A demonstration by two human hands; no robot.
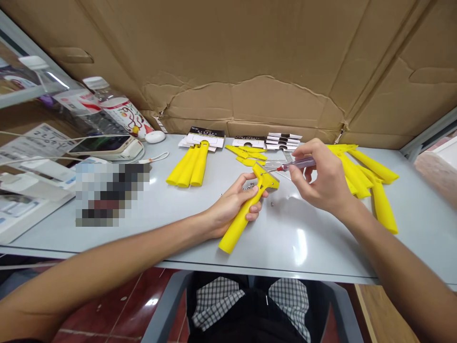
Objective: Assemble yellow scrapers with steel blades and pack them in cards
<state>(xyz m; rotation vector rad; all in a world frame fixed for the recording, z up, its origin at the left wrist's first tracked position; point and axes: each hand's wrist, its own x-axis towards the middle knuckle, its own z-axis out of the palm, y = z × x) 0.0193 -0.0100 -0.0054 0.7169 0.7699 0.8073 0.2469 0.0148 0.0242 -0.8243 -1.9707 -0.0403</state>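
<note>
My left hand (237, 202) is wrapped round the neck of a yellow scraper (238, 226), whose wide head tilts up and away from me. In my right hand (319, 178) is a screwdriver (299, 164) with a dark translucent handle and a red collar. Its thin shaft points left, and the tip meets the scraper head at a small screw. Small loose screws (272, 204) lie on the table around the left hand. Behind the scraper head are flat yellow plates (248, 155) and a clear blade pack (276, 163).
Yellow handles (385, 209) are piled at the right, and finished-looking yellow scrapers (198, 166) with black-and-white cards (205, 137) lie back left. Bottles (121, 112), a phone (100, 145) and cables crowd the left. A cardboard wall (250, 57) closes the back of the table (171, 209).
</note>
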